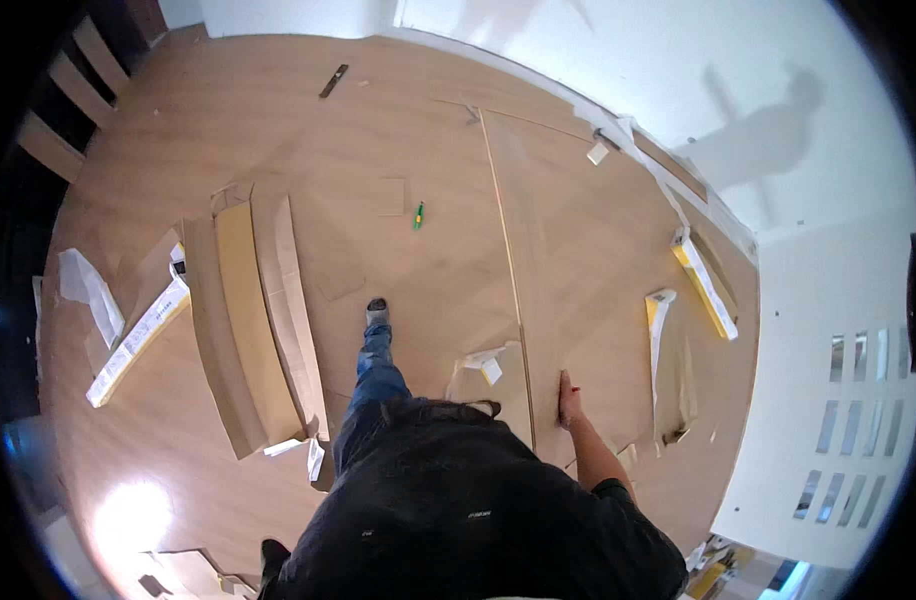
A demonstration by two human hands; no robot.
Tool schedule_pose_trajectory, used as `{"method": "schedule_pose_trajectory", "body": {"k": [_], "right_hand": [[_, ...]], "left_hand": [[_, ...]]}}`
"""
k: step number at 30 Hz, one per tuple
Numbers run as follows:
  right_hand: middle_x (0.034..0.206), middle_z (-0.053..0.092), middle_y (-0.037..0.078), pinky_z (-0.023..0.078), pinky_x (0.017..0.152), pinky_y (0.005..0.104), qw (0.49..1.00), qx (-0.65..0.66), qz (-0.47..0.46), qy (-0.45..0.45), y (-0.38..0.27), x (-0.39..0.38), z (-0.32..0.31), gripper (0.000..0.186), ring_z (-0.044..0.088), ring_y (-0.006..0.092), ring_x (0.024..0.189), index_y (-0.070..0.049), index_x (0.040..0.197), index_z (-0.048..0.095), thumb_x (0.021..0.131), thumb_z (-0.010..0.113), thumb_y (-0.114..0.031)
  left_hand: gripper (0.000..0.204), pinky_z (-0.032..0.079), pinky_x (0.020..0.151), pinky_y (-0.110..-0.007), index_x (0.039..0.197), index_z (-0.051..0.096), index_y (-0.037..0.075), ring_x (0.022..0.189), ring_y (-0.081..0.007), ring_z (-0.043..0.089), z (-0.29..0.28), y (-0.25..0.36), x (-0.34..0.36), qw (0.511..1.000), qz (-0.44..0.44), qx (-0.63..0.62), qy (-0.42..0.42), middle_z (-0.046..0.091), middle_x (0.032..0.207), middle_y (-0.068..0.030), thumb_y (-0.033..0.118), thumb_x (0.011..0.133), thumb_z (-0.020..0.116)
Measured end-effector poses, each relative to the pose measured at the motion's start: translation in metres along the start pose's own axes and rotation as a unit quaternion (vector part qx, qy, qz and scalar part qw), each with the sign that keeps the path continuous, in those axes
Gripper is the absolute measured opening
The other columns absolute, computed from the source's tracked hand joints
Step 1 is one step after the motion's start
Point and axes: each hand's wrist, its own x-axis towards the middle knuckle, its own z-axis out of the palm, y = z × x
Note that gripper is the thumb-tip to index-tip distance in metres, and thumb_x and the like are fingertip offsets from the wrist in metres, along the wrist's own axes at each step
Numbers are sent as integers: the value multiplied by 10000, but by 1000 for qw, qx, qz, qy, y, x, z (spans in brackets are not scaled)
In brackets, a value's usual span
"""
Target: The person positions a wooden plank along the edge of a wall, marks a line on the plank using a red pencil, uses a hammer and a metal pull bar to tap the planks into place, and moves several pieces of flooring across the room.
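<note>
My right hand (568,405) is low on the right side of my body, fingers closed around a small, thin red item (574,389) that looks like a pencil or marker. It is beside a long, light strip or board edge (508,270) running up the brown floor surface (428,150). A torn brown sheet with white scraps (488,368) lies just left of it. A green utility knife (418,215) lies farther forward. My left hand is out of view. My left leg (378,370) in jeans steps forward, left of centre.
Opened cardboard (243,320) and a long white-yellow package (138,340) lie left. More long packages (703,280) lie right, near the white wall (808,280). A dark flat bar (333,82) is at the back. Dark openings (78,90) line the far left.
</note>
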Motion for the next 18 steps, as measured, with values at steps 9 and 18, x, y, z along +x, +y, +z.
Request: {"method": "schedule_pose_trajectory", "body": {"k": [9, 18], "right_hand": [[1018, 679, 144, 538, 836, 376, 983, -172, -6, 58, -224, 146, 101, 826, 624, 212, 961, 110, 1119, 660, 994, 510, -692], [920, 733, 227, 520, 849, 421, 934, -348, -53, 58, -499, 386, 163, 802, 678, 308, 854, 112, 1024, 711, 1055, 408, -630]], "left_hand": [[342, 521, 791, -385, 1097, 668, 0, 886, -222, 679, 42, 726, -4, 858, 460, 174, 150, 718, 970, -120, 314, 1009, 566], [263, 518, 759, -350, 1144, 674, 11, 809, -208, 634, 293, 1069, -60, 785, 579, 149, 160, 673, 899, -106, 178, 950, 614]]}}
